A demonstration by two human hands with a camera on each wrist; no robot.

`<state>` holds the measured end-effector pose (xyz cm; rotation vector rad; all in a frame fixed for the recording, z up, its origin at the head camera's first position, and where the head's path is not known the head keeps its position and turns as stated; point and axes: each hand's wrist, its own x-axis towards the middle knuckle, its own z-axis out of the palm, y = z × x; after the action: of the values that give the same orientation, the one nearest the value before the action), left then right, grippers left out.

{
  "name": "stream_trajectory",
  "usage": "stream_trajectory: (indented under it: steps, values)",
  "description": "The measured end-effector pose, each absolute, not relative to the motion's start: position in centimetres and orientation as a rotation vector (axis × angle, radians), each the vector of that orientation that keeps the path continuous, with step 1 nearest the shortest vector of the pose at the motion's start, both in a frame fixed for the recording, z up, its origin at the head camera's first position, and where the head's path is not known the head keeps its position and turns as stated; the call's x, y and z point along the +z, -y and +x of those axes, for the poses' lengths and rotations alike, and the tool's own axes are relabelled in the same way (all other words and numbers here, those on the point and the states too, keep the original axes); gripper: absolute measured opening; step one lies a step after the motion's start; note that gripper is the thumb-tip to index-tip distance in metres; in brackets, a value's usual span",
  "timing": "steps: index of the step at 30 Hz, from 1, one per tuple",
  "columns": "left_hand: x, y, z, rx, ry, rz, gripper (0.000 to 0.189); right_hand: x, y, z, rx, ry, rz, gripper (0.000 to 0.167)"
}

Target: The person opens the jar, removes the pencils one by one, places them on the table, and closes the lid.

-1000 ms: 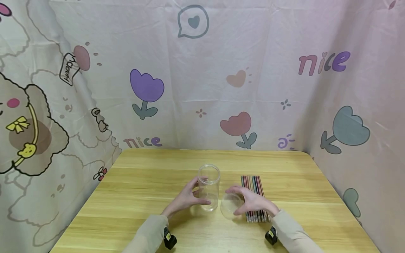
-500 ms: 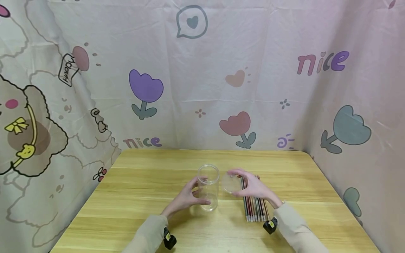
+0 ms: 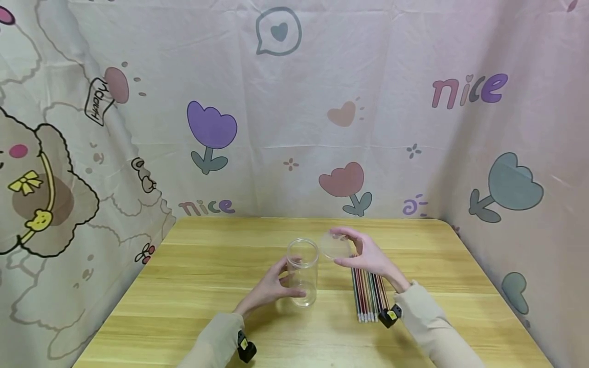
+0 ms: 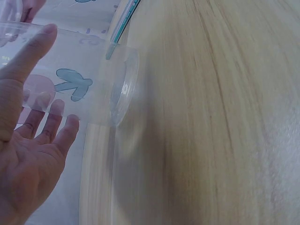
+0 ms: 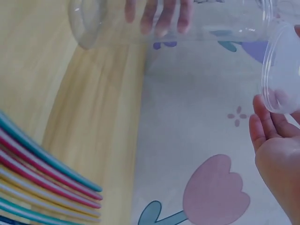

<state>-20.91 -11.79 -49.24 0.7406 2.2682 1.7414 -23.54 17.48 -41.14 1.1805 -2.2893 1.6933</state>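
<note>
A clear, see-through jar (image 3: 303,273) stands upright on the wooden table, with nothing visible inside. My left hand (image 3: 274,282) grips it from the left, thumb in front and fingers behind; the left wrist view shows this hand (image 4: 37,159) around the jar wall (image 4: 101,70). My right hand (image 3: 365,253) pinches a clear round lid (image 3: 335,246) by its edge, just right of the jar's open mouth and raised above the table. In the right wrist view the lid (image 5: 283,70) overlaps the jar's rim.
A row of colored pencils (image 3: 369,294) lies side by side on the table (image 3: 207,266), below and right of the lid. Black cameras sit on both wrists. A printed cloth (image 3: 285,112) hangs behind the table and along its sides.
My right hand has lifted the lid from low beside the jar's base up to the height of its mouth, moving away from me. My left hand and the jar have stayed put.
</note>
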Motion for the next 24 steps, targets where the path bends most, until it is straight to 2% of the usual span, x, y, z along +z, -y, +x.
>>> stream_trajectory:
  steps: [10, 24]
  values:
    - [-49.3, 11.8, -21.0, 1.741, -2.265, 0.743, 0.081, -40.1, -15.8, -23.1, 1.832, 2.169, 1.241, 0.066]
    - [-49.1, 11.7, -20.7, 1.767, -2.233, 0.71, 0.086, -39.9, -13.0, -22.4, 1.715, 2.336, 1.221, 0.068]
